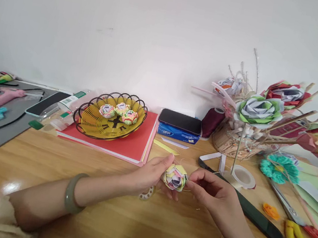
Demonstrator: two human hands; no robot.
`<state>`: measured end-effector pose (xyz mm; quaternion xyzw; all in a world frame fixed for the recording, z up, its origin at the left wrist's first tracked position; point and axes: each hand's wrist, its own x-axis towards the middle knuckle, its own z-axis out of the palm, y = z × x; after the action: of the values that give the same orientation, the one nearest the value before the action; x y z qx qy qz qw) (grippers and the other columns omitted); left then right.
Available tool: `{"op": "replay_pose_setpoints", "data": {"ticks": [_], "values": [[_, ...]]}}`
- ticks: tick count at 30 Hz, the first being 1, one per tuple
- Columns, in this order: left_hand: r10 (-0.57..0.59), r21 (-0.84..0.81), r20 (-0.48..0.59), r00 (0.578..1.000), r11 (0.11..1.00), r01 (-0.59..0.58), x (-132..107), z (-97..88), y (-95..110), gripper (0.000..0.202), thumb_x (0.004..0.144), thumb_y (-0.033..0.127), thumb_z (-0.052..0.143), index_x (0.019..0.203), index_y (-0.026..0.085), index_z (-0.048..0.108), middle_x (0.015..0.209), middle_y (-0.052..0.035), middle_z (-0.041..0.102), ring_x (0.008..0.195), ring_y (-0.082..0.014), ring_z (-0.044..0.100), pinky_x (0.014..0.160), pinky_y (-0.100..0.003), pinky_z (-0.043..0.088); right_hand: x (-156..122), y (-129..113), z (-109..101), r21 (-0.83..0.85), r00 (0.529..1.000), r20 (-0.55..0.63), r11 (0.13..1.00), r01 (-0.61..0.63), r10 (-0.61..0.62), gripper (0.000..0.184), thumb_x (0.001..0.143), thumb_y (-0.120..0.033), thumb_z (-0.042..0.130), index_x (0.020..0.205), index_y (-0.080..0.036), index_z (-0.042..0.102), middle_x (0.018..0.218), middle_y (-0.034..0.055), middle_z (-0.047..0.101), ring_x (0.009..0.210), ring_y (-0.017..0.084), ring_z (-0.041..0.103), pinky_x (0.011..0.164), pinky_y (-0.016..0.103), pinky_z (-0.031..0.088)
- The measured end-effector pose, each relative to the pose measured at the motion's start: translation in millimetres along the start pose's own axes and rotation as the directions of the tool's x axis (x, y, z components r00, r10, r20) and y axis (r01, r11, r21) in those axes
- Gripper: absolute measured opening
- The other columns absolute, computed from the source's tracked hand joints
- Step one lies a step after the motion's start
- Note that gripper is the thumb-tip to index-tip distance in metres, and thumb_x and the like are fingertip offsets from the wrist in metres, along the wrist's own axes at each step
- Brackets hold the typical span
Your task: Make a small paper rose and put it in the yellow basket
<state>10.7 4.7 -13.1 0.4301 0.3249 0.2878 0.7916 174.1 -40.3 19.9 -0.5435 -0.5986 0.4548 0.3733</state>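
A small folded paper flower (175,177) in yellow, pink and pale grey is held low over the table. My left hand (153,174) is closed around its left side, thumb on top and fingers beneath. At the flower's right edge, the thumb and forefinger of my right hand (211,189) are pinched together on its outer petals. A thin yellowish strand shows by those fingertips; whether they grip it too is unclear. Under my left hand, partly hidden, lies a small white ring with holes (147,193). Yellow paper strips (166,148) lie just beyond the flower.
A yellow woven basket (92,122) with three paper flowers stands on red paper (130,150). Behind my hands, a phone (179,121) rests on a blue pack (176,133). To the right are a ribbon spool (242,176), dark green stapler-like tool (263,222), scissors (287,203) and flower arrangement (234,141).
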Motion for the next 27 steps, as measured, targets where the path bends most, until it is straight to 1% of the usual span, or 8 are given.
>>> {"op": "replay_pose_setpoints", "data": {"ticks": [4,7,10,12,14,18,22,27], "values": [[-0.017,-0.081,-0.017,1.0,0.997,0.016,1.1,0.6,4.6,0.051,0.075,0.057,0.05,0.095,0.01,0.052,0.058,-0.0025,0.061,0.043,-0.0118,0.057,0.041,-0.022,0.048,0.9,0.4,-0.6,0.009,0.999,0.022,0.999,-0.04,0.04,0.02,0.073,-0.038,0.058,0.065,-0.02,0.055,0.058,-0.0037,0.048,0.05,0.01,0.04,0.047,0.023,0.032],[-0.02,-0.106,-0.004,1.0,0.994,0.02,0.7,-0.4,6.2,0.05,0.076,0.056,0.05,0.094,0.01,0.054,0.06,-0.0025,0.059,0.045,-0.0099,0.054,0.039,-0.021,0.047,2.1,2.3,-0.1,0.013,0.999,0.036,0.999,-0.032,0.032,0.018,0.074,-0.035,0.057,0.065,-0.02,0.054,0.059,-0.0037,0.048,0.052,0.01,0.04,0.047,0.023,0.031],[0.0,-0.095,0.018,1.0,0.995,0.001,-1.6,-1.2,7.5,0.051,0.072,0.057,0.055,0.091,0.009,0.059,0.068,-0.0053,0.059,0.053,-0.0099,0.054,0.042,-0.021,0.048,2.5,4.6,-0.4,0.018,1.0,0.018,1.0,-0.022,0.021,0.017,0.073,-0.034,0.058,0.066,-0.02,0.055,0.061,-0.003,0.049,0.054,0.01,0.041,0.048,0.023,0.032],[0.032,-0.089,0.031,0.999,0.996,-0.029,-3.4,-1.7,8.8,0.049,0.071,0.054,0.059,0.094,0.01,0.061,0.078,-0.0075,0.06,0.061,-0.0113,0.056,0.047,-0.021,0.05,2.5,5.9,-1.9,0.035,0.999,-0.036,0.999,-0.029,0.03,0.018,0.073,-0.036,0.059,0.066,-0.02,0.055,0.058,-0.0034,0.048,0.052,0.01,0.04,0.047,0.023,0.032],[0.072,-0.084,0.051,0.996,0.994,-0.067,-4.4,-2.6,9.8,0.045,0.071,0.048,0.062,0.1,0.013,0.061,0.086,-0.008,0.06,0.07,-0.0126,0.058,0.054,-0.022,0.05,2.6,7.1,-4.2,0.072,0.995,-0.079,0.996,-0.053,0.059,0.023,0.074,-0.04,0.058,0.064,-0.02,0.056,0.054,-0.0038,0.045,0.049,0.01,0.038,0.046,0.023,0.032],[0.154,-0.053,0.08,0.985,0.987,-0.15,-3.4,-5.8,9.1,0.035,0.074,0.036,0.064,0.105,0.02,0.06,0.096,-0.0063,0.061,0.08,-0.0131,0.059,0.067,-0.024,0.05,3.5,8.8,-6.9,0.135,0.99,-0.058,0.984,-0.116,0.125,0.027,0.074,-0.045,0.059,0.065,-0.019,0.06,0.053,-0.0032,0.045,0.049,0.01,0.039,0.045,0.022,0.032],[0.212,0.007,0.099,0.972,0.977,-0.214,-2.5,-7.3,7.9,0.034,0.071,0.031,0.067,0.104,0.022,0.061,0.098,-0.0056,0.06,0.084,-0.0133,0.059,0.069,-0.023,0.05,4.5,8.3,-5.9,0.165,0.99,-0.065,0.98,-0.115,0.128,0.027,0.072,-0.045,0.062,0.068,-0.018,0.062,0.053,-0.0033,0.045,0.049,0.009,0.038,0.044,0.022,0.031],[0.303,0.127,0.1,0.948,0.941,-0.314,-2.7,-7.3,7.9,0.028,0.069,0.031,0.068,0.096,0.023,0.066,0.115,-0.0062,0.051,0.105,-0.0206,0.05,0.072,-0.025,0.05,4.6,7.4,-5.5,0.155,0.991,-0.074,0.982,-0.103,0.116,0.025,0.072,-0.043,0.061,0.07,-0.018,0.061,0.055,-0.0033,0.046,0.05,0.009,0.039,0.045,0.022,0.032]]}}
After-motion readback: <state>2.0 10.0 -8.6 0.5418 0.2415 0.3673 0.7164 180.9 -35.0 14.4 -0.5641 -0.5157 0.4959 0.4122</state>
